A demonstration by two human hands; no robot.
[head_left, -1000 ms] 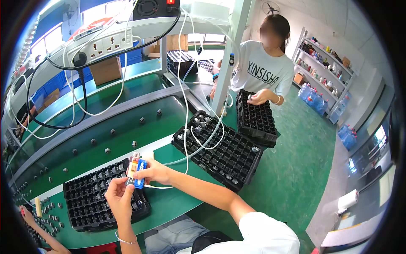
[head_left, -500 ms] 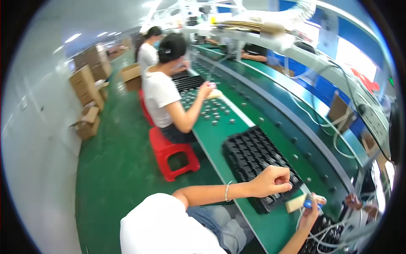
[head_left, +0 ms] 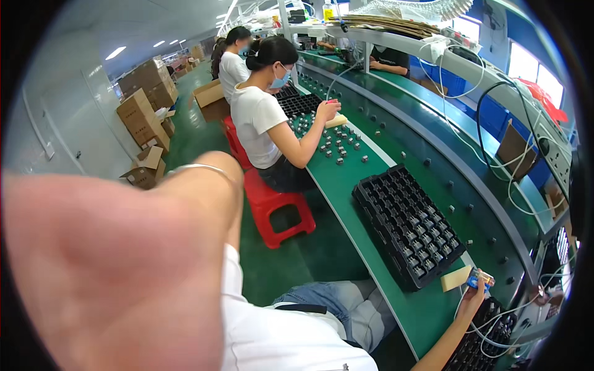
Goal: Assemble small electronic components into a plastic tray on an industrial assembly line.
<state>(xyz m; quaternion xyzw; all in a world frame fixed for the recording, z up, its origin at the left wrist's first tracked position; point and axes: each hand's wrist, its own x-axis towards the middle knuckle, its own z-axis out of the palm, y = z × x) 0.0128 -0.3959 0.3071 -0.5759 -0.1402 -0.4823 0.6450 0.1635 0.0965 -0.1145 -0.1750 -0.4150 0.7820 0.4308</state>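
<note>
The device, a small blue-bodied piece with a clear and amber end, is in the right hand, just above the far edge of the bench. Fingers and thumb are closed round its blue side, a grip that seems chosen to leave the amber end free and exposed. Its long axis lies roughly sideways in the view, sloping a little down to the right, with the amber end pointing right, toward the belt, and the blue end toward the foam block. Whether device and block touch, I cannot tell. A white cable loops slack below the hand, probably to let the device move freely; where it joins is not clear. Beside the block, a black tray runs lengthwise along the bench, likely set close for easy reach; metal parts sit in cells at its nearer end, the cells presumably keeping them apart. A second tray lies beyond the right forearm. The left hand is up close before the lens, badly blurred, so I cannot tell whether it is open or closed. Farther along the bench, a co-worker sits on a red stool, loose parts spread alongside.
</note>
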